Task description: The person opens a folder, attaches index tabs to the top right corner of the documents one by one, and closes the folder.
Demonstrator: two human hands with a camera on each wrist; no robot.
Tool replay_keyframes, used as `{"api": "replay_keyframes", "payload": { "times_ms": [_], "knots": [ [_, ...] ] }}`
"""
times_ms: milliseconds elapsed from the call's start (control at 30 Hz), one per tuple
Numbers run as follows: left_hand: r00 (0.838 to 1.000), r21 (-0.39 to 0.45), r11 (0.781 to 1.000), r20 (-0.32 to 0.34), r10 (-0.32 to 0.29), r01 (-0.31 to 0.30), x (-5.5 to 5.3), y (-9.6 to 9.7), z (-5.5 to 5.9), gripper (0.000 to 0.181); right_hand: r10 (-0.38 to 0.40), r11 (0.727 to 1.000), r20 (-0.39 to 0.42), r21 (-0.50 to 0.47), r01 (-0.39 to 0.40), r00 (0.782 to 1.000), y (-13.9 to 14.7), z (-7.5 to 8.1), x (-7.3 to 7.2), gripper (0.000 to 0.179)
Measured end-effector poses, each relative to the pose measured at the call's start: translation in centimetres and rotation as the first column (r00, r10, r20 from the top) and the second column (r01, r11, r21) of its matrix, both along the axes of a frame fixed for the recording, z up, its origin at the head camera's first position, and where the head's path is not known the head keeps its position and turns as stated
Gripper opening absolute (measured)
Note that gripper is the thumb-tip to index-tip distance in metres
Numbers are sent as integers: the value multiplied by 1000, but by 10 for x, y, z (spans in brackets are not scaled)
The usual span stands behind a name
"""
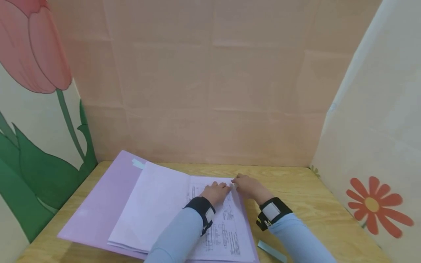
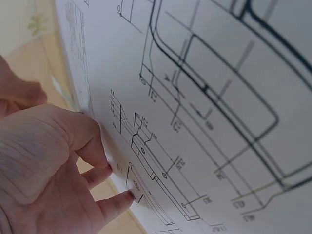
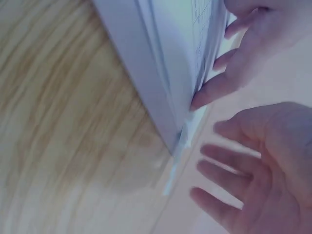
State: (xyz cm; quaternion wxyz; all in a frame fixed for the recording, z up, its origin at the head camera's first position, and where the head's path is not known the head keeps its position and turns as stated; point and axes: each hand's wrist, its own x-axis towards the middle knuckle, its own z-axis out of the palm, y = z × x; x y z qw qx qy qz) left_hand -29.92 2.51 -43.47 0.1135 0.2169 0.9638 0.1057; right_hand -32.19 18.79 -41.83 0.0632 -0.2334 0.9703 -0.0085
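Observation:
A purple folder point(image 1: 95, 204) lies spread on the table, with white sheets inside. The right-hand sheet point(image 2: 204, 107) carries printed line drawings. My left hand point(image 1: 215, 193) rests on this sheet near its upper right corner, fingertips point(image 2: 117, 204) touching the paper. Just beyond it, my right hand point(image 1: 250, 188) is by the same corner. In the right wrist view its fingers point(image 3: 226, 180) are extended and spread, apart from the paper. A pale strip point(image 3: 171, 175) sticks out at the folder's corner there; what fixes it is unclear.
A pale green strip point(image 1: 272, 251) lies on the wooden table point(image 1: 296, 190) right of the folder. Another light blue piece point(image 1: 138, 163) sits on the folder's left cover. A tan backdrop point(image 1: 210, 80) and side panels with painted flowers enclose the table.

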Motion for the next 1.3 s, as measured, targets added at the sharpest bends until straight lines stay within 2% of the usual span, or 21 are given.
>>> {"api": "replay_keyframes", "payload": {
  "times_ms": [100, 200, 333, 433, 600, 767, 867, 1033, 1300],
  "knots": [
    [1000, -21, 1000, -21, -2, 2, -3, 2, -5, 43, 5, 999, 35, -41, -3, 999, -1, -4, -1, 40],
    [998, -48, 999, -57, -9, 7, -9, 6, -14, 43, -24, 996, 106, -81, 33, 994, 1, -7, -2, 41],
    [993, -89, 996, -118, -25, 14, -17, 10, -25, 43, -45, 993, 124, -105, 58, 991, 3, -7, -4, 42],
    [991, -92, 996, -132, -26, 14, -15, 11, -23, 44, -50, 992, 129, -108, 64, 990, 4, -6, -6, 42],
    [990, -100, 994, -133, -46, 32, 2, 6, -2, 45, -56, 991, 137, -111, 72, 989, 4, -6, -8, 40],
    [995, -56, 998, -97, -27, 22, 11, 2, 7, 44, -71, 990, 143, -109, 87, 987, 4, -8, -9, 39],
    [997, -49, 999, -76, -23, 19, 10, 3, 7, 44, -67, 990, 148, -115, 84, 987, 5, -8, -7, 39],
    [997, -58, 998, -74, -27, 23, 4, 5, -2, 43, -54, 988, 145, -135, 74, 988, 16, -9, -4, 38],
    [996, -67, 997, -84, -40, 34, 2, 5, -3, 44, -76, 988, 176, -118, 98, 981, 67, -3, -6, 38]
  ]
}}
